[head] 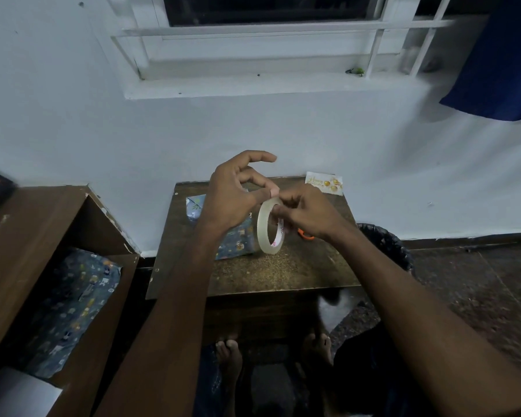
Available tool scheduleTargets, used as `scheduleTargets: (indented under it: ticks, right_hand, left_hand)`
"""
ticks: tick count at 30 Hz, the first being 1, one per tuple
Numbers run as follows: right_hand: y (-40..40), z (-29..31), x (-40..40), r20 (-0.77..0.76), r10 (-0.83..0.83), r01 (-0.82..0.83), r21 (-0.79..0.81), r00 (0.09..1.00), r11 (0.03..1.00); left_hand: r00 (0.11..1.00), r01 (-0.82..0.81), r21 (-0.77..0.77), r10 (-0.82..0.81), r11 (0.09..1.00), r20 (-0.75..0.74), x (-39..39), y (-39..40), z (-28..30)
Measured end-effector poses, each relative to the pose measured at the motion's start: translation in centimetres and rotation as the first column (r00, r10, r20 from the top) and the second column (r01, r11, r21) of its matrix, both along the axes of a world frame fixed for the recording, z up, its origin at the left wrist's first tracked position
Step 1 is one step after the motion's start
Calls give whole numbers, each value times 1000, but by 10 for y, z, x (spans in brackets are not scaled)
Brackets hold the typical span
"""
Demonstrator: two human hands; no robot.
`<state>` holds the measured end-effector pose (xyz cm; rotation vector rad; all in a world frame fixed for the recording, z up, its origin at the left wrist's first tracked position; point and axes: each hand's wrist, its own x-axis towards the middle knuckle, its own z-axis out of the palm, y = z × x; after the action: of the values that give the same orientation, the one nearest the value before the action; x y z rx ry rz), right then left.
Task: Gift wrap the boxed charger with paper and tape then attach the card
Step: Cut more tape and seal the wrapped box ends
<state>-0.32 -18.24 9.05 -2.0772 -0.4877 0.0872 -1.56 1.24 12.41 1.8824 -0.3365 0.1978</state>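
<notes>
The right hand (pixel 309 213) is holding the roll of clear tape (pixel 269 225) upright above the middle of the desk (pixel 298 269), its fingers curling through the ring so that its grip is closed on the roll. The left hand (pixel 233 195) is meeting it at the top of the roll, with thumb and a fingertip pinching at the tape's edge there while the other fingers are arching up and apart; whether a free end is actually lifting between them is too small to tell.

The wrapped box (pixel 232 236), covered in blue patterned paper, is lying on the desk's left half, partly hidden behind the left wrist and just beside the tape roll. The greeting card (pixel 325 183) is sitting at the desk's far right corner, touching the wall. An orange handle (pixel 306 235), perhaps of scissors, is peeking out from under the right hand toward the desk's right edge.

To the left, more of the same patterned paper (pixel 69 308) is lying in an open wooden cabinet (pixel 39 212). A dark bin (pixel 385 245) is standing on the floor just past the desk's right edge.
</notes>
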Motion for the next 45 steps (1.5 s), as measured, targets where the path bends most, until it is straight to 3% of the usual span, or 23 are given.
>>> scheduleTargets:
  ticks: [4, 8, 14, 22, 24, 28, 32, 40, 42, 43, 45]
  right_hand:
    - [0, 1, 1, -3, -76, 76, 12, 997, 997]
    - [2, -1, 4, 235, -115, 145, -116, 965, 983]
    - [5, 6, -1, 461, -171, 253, -122, 871, 960]
    - [0, 14, -5, 579, -76, 218, -181, 812, 959]
    - [-4, 13, -2, 572, -42, 214, -236, 819, 948]
    - [-11, 5, 8, 433, -62, 229, -345, 899, 910]
    - [-12, -7, 19, 317, -160, 311, -514, 935, 799]
    - [0, -17, 16, 106, -39, 102, -692, 994, 715]
    - [3, -10, 12, 166, -43, 146, -675, 985, 723]
    - [4, -5, 10, 189, -79, 180, -610, 979, 772]
    - [10, 6, 2, 173, -139, 191, -335, 975, 923]
  left_hand:
    - [997, -62, -73, 65, 995, 38, 1, -1, 0]
    - [991, -132, -77, 133, 988, 12, 1, -4, -2]
    - [969, -243, -23, 242, 970, -41, 1, -9, 2]
    - [927, -355, 185, 370, 916, -54, 3, -12, 3]
    - [926, -358, 130, 369, 925, -80, 3, -11, 7]
    - [935, -341, -131, 321, 931, -151, 8, -1, 8]
    - [957, -272, -370, 211, 888, -198, 10, 9, 8]
    - [973, -208, -615, 97, 761, -210, 2, 22, 11]
    - [975, -200, -623, 88, 756, -206, 1, 24, 11]
    - [975, -197, -618, 87, 761, -203, 1, 25, 11]
    - [978, -181, -588, 81, 789, -193, 1, 24, 11]
